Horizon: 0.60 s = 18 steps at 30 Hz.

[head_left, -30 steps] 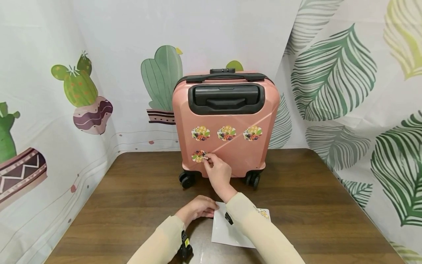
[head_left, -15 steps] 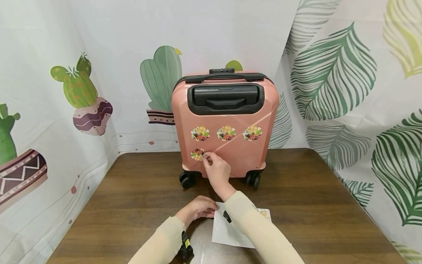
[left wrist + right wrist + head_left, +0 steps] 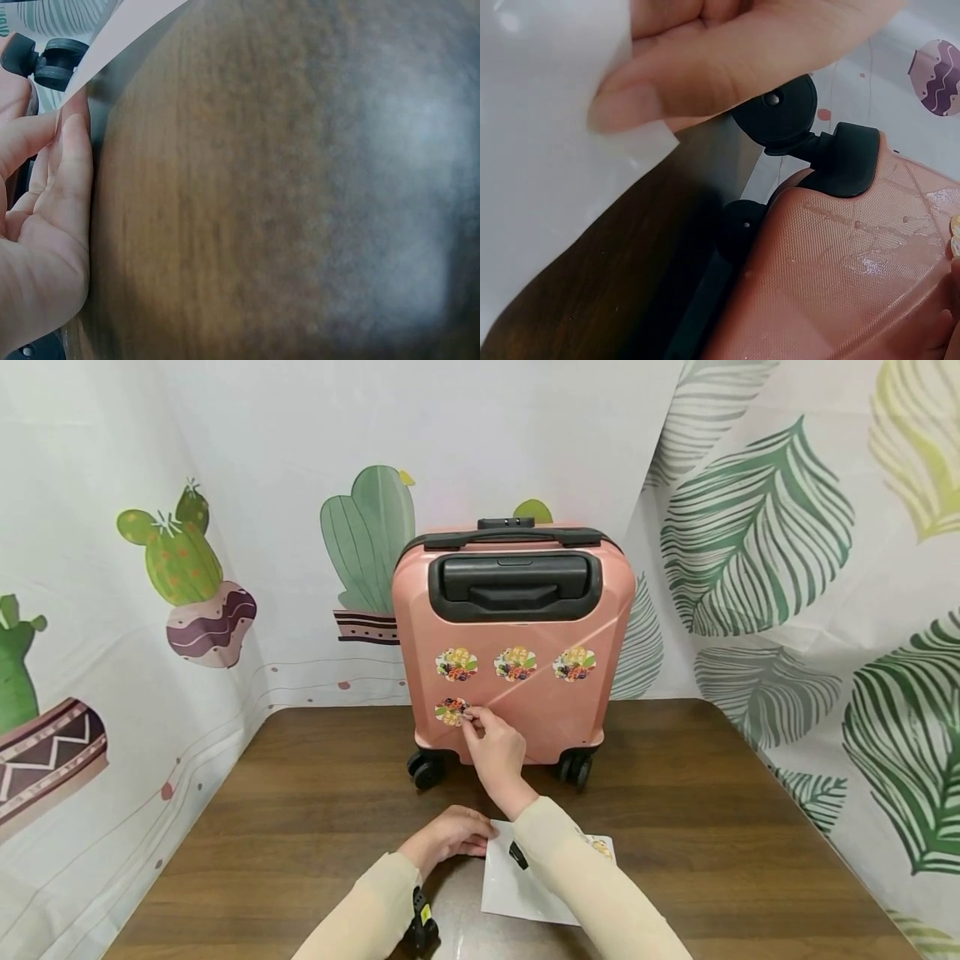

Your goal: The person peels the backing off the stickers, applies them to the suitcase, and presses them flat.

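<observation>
A pink suitcase (image 3: 551, 718) stands upright on the table, black handle side facing me. Three round fruit-print stickers, including the middle one (image 3: 515, 664), make a row across its face. Below the left one, a fourth sticker (image 3: 451, 711) lies against the shell. Thumb and index finger of my right hand (image 3: 497, 752) pinch its right edge. Lower down, my left hand (image 3: 452, 833) holds the corner of a white sticker sheet (image 3: 517, 889) between thumb and fingers; the left wrist view shows this pinch on the sheet (image 3: 131, 34). My right forearm hides part of the sheet.
The brown wooden table (image 3: 300, 810) reaches out to both sides. Black caster wheels (image 3: 425, 768) support the suitcase. Close behind hangs a white cloth backdrop (image 3: 262, 443) with cactus and leaf prints. One printed sticker (image 3: 602, 847) shows at the sheet's far right corner.
The pinched sticker has shifted very slightly up and left on the suitcase with my right fingertips. My left hand and the sheet stay in place.
</observation>
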{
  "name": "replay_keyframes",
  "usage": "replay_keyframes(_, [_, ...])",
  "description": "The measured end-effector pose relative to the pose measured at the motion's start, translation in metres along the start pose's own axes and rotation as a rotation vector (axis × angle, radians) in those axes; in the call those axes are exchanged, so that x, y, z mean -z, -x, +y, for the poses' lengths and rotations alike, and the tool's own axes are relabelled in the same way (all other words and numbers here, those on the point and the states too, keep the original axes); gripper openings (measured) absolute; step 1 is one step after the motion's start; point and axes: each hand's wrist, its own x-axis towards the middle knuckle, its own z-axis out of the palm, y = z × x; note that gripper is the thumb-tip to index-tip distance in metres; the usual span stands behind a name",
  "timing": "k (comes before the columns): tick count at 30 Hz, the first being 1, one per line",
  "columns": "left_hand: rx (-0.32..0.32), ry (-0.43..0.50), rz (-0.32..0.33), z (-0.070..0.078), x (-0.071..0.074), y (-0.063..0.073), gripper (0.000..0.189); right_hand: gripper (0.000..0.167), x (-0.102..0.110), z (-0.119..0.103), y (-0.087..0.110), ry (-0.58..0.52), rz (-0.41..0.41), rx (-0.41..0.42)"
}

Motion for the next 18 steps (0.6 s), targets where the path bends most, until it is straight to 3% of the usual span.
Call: replay_keyframes(18, [-0.014, -0.005, 0.005, -0.0009, -0.0008, 0.0001, 0.009, 0.011, -0.0057, 0.0035, 0.0003, 0.082, 0.052, 0.084])
